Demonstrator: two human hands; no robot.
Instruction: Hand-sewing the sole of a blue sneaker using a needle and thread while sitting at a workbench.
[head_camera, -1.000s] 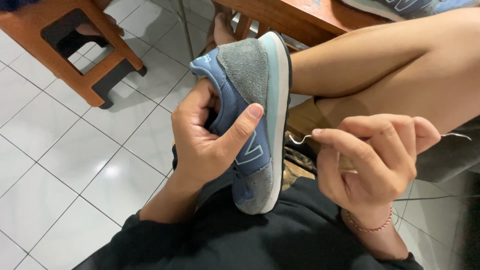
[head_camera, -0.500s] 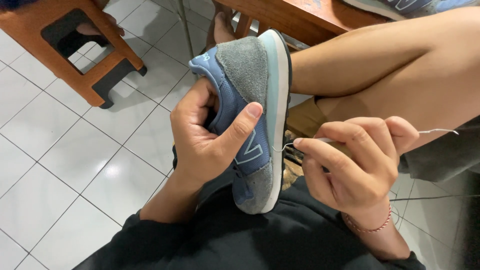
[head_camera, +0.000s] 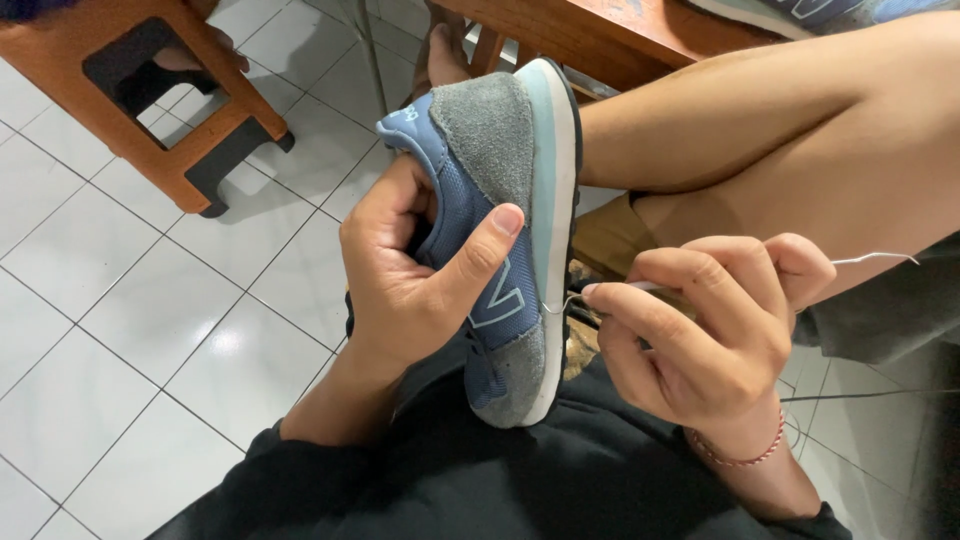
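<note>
My left hand (head_camera: 415, 275) grips a blue and grey sneaker (head_camera: 495, 215) held on its side, fingers inside the opening and thumb across the blue side panel. The pale sole faces right. My right hand (head_camera: 700, 330) pinches a thin curved metal needle (head_camera: 600, 292) whose hooked tip touches the seam where the sole meets the upper. The needle's other end (head_camera: 880, 258) sticks out past my fingers to the right. A thin cord bracelet circles my right wrist.
A bare leg (head_camera: 780, 140) crosses behind the shoe. An orange wooden stool (head_camera: 190, 120) stands on the white tiled floor at upper left. A wooden table edge (head_camera: 600, 35) runs along the top, with another shoe (head_camera: 800, 12) on it.
My right hand has moved left, bringing the needle's hooked tip from open air up against the sole's edge. The left hand and shoe have stayed put.
</note>
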